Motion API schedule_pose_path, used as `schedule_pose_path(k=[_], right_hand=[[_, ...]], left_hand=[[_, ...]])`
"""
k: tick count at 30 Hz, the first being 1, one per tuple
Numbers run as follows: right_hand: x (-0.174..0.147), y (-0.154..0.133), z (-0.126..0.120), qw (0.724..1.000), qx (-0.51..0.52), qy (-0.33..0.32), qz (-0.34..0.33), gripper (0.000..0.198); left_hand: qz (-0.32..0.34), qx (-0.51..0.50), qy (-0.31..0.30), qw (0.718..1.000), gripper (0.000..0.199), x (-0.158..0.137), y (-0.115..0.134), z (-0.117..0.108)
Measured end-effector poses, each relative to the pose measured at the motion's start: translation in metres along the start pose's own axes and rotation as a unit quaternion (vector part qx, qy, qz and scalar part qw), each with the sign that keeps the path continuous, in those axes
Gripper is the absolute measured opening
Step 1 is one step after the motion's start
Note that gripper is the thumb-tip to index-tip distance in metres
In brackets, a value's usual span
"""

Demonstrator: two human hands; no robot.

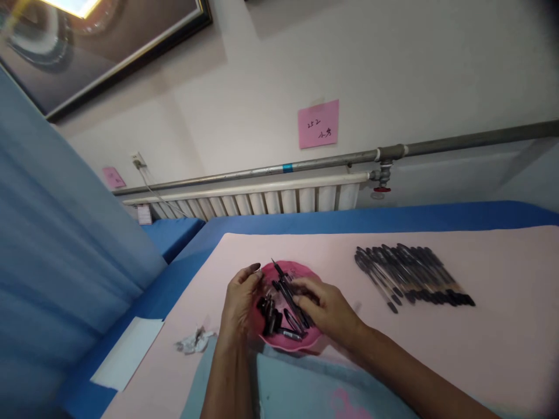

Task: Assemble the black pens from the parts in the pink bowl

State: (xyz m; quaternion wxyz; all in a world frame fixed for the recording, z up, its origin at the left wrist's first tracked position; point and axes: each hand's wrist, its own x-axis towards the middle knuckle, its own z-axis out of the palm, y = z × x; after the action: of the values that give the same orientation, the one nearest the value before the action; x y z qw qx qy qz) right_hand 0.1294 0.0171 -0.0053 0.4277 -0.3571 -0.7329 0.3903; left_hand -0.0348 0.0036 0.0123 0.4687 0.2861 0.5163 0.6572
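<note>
Head view: my left hand, fingers drawn narrow at the left rim of a pink bowl (whether gripping, I cannot tell). My right hand, fingers bent against dark pens heaped in that bowl; grip likewise unclear. Crumpled tissue, left of bowl. White paper, farther left. Row of dark-ended pens, right, side by side on pink cover.

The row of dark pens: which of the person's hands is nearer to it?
Right. The right hand is at the right side of the pink bowl, left of the pen row; the left hand is at the bowl's left side, farther off.
</note>
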Motion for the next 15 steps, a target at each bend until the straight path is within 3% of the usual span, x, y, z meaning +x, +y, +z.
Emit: schedule_pose_path(k=[2,4,8,15], right_hand=[[-0.0013,-0.0047,0.0006,0.999,-0.034,-0.031,-0.024,0.023],[-0.0022,-0.0071,0.0012,0.997,-0.051,-0.053,-0.037,0.023],[-0.0024,-0.0060,0.0022,0.994,-0.056,-0.076,-0.046,0.022],[-0.0027,-0.0047,0.0018,0.993,-0.066,-0.086,-0.036,0.023]], left_hand=[[-0.034,-0.101,0.000,0.994,0.021,0.0003,0.0045,-0.0060],[-0.056,-0.139,-0.002,0.989,0.019,0.0014,0.0057,-0.0098],[-0.090,-0.153,-0.031,0.984,0.021,0.0026,0.0033,-0.0097],[-0.090,-0.151,-0.035,0.984,0.026,-0.0012,0.0036,-0.0043]])
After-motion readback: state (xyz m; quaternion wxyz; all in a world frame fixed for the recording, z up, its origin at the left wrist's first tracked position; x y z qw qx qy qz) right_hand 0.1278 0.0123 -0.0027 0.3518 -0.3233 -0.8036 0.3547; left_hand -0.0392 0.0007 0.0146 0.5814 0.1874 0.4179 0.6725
